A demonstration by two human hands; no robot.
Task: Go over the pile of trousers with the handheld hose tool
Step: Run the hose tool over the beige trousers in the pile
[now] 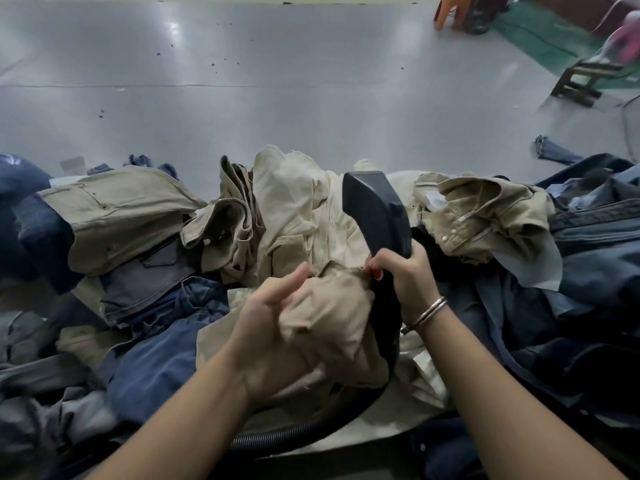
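A pile of trousers in khaki, cream and dark blue spreads across the lower half of the view. My right hand grips the handle of a black handheld hose tool, whose flat head points up and away over the cream trousers. A small red button shows by my thumb. Its ribbed black hose curves down and left beneath my arms. My left hand holds a bunched fold of tan trouser cloth right beside the tool's handle.
Grey shiny floor stretches beyond the pile. A wooden stool and an orange plastic stool stand at the far right on a green mat. A loose denim piece lies on the floor to the right.
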